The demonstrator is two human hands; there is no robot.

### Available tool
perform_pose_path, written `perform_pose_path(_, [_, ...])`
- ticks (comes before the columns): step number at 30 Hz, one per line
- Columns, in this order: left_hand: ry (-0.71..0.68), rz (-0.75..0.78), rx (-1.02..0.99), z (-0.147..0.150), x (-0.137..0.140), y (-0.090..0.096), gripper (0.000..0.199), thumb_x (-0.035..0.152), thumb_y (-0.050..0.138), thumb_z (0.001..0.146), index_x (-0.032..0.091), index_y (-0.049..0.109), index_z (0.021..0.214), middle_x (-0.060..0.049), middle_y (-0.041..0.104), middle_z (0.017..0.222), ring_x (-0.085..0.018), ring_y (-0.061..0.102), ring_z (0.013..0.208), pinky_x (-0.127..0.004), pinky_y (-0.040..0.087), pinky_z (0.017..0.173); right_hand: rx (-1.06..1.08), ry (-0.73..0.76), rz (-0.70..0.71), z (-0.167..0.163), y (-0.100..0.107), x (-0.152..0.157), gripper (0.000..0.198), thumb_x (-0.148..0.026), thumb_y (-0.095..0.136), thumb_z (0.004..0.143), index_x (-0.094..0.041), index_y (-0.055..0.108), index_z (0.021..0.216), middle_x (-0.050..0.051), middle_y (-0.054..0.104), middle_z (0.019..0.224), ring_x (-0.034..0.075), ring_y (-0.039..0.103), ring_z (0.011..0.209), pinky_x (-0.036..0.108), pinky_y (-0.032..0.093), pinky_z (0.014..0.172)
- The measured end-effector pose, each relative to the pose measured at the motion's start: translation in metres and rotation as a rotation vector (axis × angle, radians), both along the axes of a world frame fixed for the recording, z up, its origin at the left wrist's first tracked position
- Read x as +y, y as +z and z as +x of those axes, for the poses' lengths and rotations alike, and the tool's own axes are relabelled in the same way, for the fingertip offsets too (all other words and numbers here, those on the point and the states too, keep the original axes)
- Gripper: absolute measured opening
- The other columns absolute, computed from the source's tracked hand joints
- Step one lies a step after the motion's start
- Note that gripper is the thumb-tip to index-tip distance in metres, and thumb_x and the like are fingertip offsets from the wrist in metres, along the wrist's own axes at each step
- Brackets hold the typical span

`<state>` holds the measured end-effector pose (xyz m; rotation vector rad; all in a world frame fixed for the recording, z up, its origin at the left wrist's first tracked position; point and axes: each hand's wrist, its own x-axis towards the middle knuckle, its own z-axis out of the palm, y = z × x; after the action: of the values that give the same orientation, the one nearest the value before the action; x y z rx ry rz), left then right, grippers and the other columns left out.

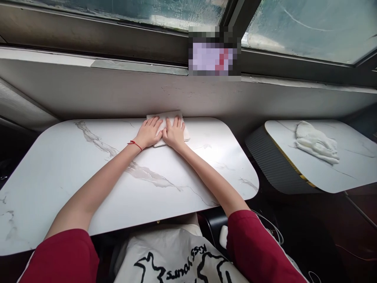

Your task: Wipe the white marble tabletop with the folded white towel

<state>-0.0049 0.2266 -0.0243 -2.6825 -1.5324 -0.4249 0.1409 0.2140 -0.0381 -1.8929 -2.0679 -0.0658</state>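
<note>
A folded white cloth (162, 125) lies at the far edge of a white marble-patterned tabletop (64, 161), close to the wall. My left hand (149, 132) rests flat on the cloth's left part, fingers stretched forward. Beside it, my right hand (174, 133) lies flat on the cloth too, its fingers somewhat spread. The two thumbs meet or nearly meet in the middle. Both hands press from above, and neither is closed around the cloth. A thin red string bracelet (134, 144) circles my left wrist.
To the right stands a second marble-patterned table (312, 173) with a crumpled white cloth (316, 142) on it. A wall (123, 94) and window frames (282, 65) rise behind the tables. White cables (277, 234) hang below, at the right. A printed apron (176, 255) covers my front.
</note>
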Motion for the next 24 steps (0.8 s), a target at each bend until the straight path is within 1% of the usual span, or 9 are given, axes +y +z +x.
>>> perform_pose_path(4, [0.013,-0.033,-0.021,0.000,0.002,-0.001,0.062,0.035,0.035,0.098,0.007,0.045,0.152,-0.020,0.039,0.163,-0.032,0.034,0.153,-0.048,0.027,0.124,0.035,-0.003,0.037,0.000,-0.005,0.004,0.060,-0.030,0.041,0.098,-0.011,0.044,0.155,0.028,0.034,0.161,0.043,0.027,0.150,0.061,0.021,0.118])
perform_pose_path(10, [0.068,-0.067,-0.058,0.002,0.001,-0.006,0.061,0.036,0.035,0.099,0.010,0.043,0.153,-0.019,0.030,0.168,-0.032,0.024,0.158,-0.049,0.022,0.126,0.039,0.008,0.042,0.000,-0.007,0.006,0.061,-0.030,0.042,0.098,-0.011,0.042,0.157,0.027,0.034,0.161,0.043,0.026,0.150,0.061,0.020,0.118])
perform_pose_path(16, [0.070,-0.073,-0.053,0.001,-0.002,-0.006,0.060,0.036,0.035,0.100,0.010,0.042,0.154,-0.020,0.031,0.167,-0.032,0.026,0.157,-0.048,0.022,0.126,0.050,0.021,-0.007,0.001,-0.003,-0.001,0.062,-0.035,0.042,0.101,-0.011,0.039,0.159,0.028,0.029,0.164,0.043,0.025,0.152,0.059,0.019,0.119])
perform_pose_path(20, [0.054,-0.057,-0.045,-0.002,-0.014,-0.007,0.060,0.038,0.035,0.101,0.010,0.041,0.154,-0.021,0.030,0.167,-0.032,0.025,0.157,-0.050,0.023,0.126,0.014,0.037,-0.029,0.003,0.000,-0.016,0.062,-0.037,0.041,0.103,-0.011,0.037,0.160,0.028,0.028,0.165,0.042,0.024,0.153,0.059,0.021,0.118])
perform_pose_path(24, [0.025,-0.041,-0.036,-0.007,-0.043,-0.009,0.060,0.039,0.036,0.102,0.009,0.042,0.153,-0.023,0.030,0.167,-0.033,0.022,0.158,-0.053,0.024,0.125,-0.080,0.128,-0.062,0.014,0.007,-0.045,0.061,-0.042,0.038,0.105,-0.013,0.039,0.159,0.030,0.031,0.163,0.043,0.028,0.150,0.057,0.026,0.115])
